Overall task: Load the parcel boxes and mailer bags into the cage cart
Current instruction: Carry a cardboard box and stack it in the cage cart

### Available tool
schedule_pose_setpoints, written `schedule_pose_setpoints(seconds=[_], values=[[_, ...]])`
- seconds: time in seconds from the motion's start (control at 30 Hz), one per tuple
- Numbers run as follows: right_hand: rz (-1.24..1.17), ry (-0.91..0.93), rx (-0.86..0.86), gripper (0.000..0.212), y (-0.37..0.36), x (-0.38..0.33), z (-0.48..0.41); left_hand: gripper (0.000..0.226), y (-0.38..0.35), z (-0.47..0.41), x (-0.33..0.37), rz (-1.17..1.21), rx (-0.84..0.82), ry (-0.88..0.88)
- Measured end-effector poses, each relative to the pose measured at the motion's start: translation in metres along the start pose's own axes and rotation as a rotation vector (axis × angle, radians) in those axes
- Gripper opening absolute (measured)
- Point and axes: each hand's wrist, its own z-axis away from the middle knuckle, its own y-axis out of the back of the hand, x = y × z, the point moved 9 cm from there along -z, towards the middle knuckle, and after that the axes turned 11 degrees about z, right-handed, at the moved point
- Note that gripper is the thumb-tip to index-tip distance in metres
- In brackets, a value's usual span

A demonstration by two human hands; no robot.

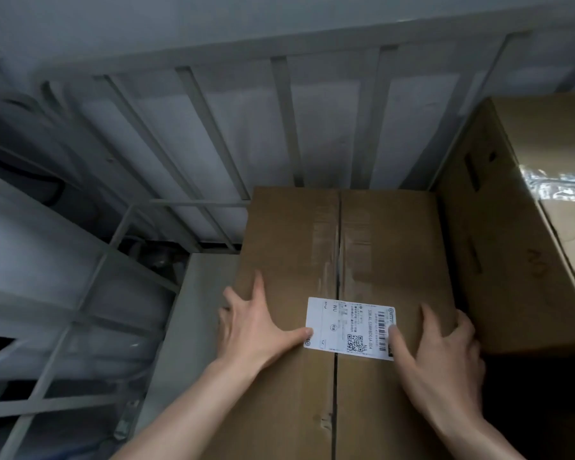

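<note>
The cage cart (pixel 287 127) fills the upper and left parts of the frame, its grey metal bars running along the back and down the left side. A tall cardboard box (pixel 498 227) stands at the right edge of the frame, with clear tape shining on its top. Just left of it, in the centre and lower centre, the parcel box (pixel 279 234) lies inside the cart. Its far end is close to the back bars and its right side is beside the tall box.

The left hand (pixel 256 327) lies flat on the parcel box's top near the left edge, fingers spread and straight, gripping nothing. The right hand (pixel 445 353) lies spread on the top near the right edge, also gripping nothing. Between them sits a white shipping label (pixel 349 327); each thumb touches one side of it.
</note>
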Motion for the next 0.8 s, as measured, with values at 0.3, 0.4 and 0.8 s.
schedule_pose_setpoints(seconds=[0.3, 0.4, 0.8], values=[[0.079, -0.02, 0.052, 0.072, -0.02, -0.005, -0.01, 0.137, -0.011, -0.013, -0.002, -0.05, 0.002, 0.005], [0.162, 0.015, 0.122, 0.074, -0.029, -0.006, -0.007, 0.138, -0.014, -0.014, -0.003, -0.108, -0.001, 0.003], [0.204, 0.145, 0.251, 0.076, -0.039, -0.011, -0.014, 0.138, -0.016, -0.017, -0.002, -0.194, 0.013, -0.016]])
